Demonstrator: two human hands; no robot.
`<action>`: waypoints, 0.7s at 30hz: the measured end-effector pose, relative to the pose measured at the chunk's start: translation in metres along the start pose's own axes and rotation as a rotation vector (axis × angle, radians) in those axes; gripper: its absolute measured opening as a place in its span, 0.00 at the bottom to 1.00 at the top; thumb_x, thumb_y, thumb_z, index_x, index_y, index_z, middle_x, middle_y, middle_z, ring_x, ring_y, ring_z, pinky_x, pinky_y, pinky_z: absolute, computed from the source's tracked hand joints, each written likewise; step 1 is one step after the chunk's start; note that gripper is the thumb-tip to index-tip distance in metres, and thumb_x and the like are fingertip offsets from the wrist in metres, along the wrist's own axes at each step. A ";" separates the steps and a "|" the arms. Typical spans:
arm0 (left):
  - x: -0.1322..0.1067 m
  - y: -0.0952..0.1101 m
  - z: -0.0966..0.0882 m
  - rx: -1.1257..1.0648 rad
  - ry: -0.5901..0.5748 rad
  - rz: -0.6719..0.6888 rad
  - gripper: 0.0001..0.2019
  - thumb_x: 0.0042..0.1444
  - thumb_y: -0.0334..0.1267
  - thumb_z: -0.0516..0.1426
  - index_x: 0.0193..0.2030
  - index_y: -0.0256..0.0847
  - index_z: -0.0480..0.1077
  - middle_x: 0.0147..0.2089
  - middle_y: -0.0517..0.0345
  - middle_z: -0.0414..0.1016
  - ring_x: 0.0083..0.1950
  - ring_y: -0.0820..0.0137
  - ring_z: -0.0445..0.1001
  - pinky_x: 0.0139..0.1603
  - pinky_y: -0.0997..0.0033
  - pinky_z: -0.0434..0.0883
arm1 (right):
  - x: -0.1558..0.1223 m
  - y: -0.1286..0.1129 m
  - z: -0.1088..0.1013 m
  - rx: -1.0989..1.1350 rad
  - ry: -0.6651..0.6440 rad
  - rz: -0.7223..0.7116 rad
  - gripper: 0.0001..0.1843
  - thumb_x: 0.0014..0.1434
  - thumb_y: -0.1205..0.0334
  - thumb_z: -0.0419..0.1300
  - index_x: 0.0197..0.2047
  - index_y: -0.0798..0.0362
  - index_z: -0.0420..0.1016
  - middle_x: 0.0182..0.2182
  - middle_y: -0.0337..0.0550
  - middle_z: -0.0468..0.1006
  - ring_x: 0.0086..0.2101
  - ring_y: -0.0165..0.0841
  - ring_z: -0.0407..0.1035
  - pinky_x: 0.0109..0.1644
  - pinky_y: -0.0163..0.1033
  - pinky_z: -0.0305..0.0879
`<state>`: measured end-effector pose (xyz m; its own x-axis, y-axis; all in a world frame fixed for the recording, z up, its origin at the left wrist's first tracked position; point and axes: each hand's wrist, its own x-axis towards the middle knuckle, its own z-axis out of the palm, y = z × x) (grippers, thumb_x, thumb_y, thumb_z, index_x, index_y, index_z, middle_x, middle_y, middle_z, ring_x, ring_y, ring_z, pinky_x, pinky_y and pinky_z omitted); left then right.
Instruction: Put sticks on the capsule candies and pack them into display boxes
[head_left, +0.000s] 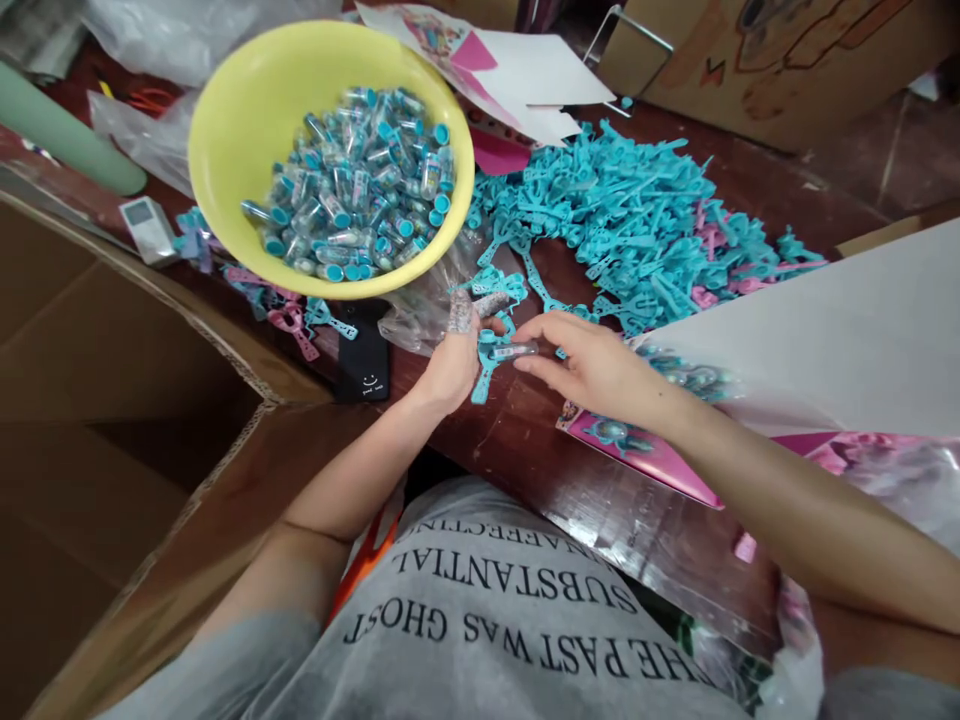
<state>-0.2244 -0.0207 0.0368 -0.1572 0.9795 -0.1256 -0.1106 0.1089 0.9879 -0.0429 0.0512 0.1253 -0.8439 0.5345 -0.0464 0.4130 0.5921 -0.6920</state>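
My left hand [452, 368] is closed on a turquoise plastic wand-like piece [486, 384], whose forked end points down toward me. Something silvery, like tape, wraps its thumb or finger. Between the thumb and fingers of my right hand [574, 360] is one end of a small clear vial [513, 350], lying level against the turquoise piece. Whether the two are joined, I cannot tell. Just beyond my hands spreads a large heap of similar turquoise pieces [615, 215], with a few pink ones in it. A yellow basin [225, 170] full of blue-capped vials [360, 190] stands to the left.
An open white-and-pink box [840, 330] at the right holds finished-looking pieces with vials. A black phone-like slab [364, 360], a small white device [148, 230] and a green cylinder [67, 130] lie left. Cardboard boxes [787, 70] stand behind; a carton edge [225, 350] borders the left.
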 end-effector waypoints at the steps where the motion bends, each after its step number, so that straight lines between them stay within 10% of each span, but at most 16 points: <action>1: -0.001 0.002 -0.001 -0.079 -0.012 -0.047 0.43 0.72 0.70 0.26 0.56 0.45 0.72 0.45 0.50 0.81 0.49 0.60 0.83 0.50 0.55 0.82 | 0.002 0.002 0.004 0.055 -0.020 0.022 0.09 0.71 0.55 0.59 0.50 0.48 0.73 0.50 0.48 0.80 0.41 0.37 0.79 0.48 0.47 0.77; 5: -0.012 0.010 -0.009 -0.284 -0.037 -0.104 0.24 0.72 0.61 0.51 0.60 0.46 0.72 0.58 0.48 0.82 0.58 0.58 0.82 0.56 0.53 0.82 | 0.009 0.010 0.017 0.279 -0.069 0.109 0.10 0.70 0.55 0.60 0.51 0.47 0.71 0.59 0.50 0.76 0.38 0.32 0.80 0.41 0.43 0.81; 9: -0.023 0.008 -0.008 -0.486 0.019 -0.002 0.34 0.50 0.49 0.76 0.62 0.48 0.75 0.64 0.51 0.81 0.61 0.59 0.81 0.61 0.59 0.79 | 0.015 0.008 0.019 0.386 -0.005 0.159 0.12 0.67 0.51 0.63 0.50 0.47 0.72 0.50 0.46 0.82 0.40 0.35 0.81 0.40 0.44 0.82; 15: -0.027 -0.007 -0.018 -0.661 0.119 -0.116 0.23 0.42 0.44 0.80 0.45 0.44 0.85 0.43 0.58 0.88 0.42 0.71 0.84 0.49 0.73 0.80 | 0.011 -0.004 -0.005 0.399 -0.168 0.258 0.19 0.70 0.43 0.61 0.55 0.47 0.71 0.43 0.44 0.84 0.36 0.36 0.83 0.28 0.37 0.76; 21: -0.038 -0.002 -0.036 -0.392 -0.045 -0.115 0.23 0.50 0.46 0.77 0.53 0.47 0.84 0.42 0.58 0.86 0.36 0.71 0.83 0.31 0.77 0.72 | 0.018 0.000 -0.023 -0.076 0.032 -0.099 0.11 0.72 0.54 0.62 0.52 0.47 0.81 0.46 0.44 0.86 0.41 0.38 0.81 0.45 0.44 0.76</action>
<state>-0.2535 -0.0646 0.0360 -0.0797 0.9722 -0.2202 -0.4918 0.1537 0.8570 -0.0504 0.0745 0.1409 -0.8709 0.4895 0.0429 0.3542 0.6860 -0.6356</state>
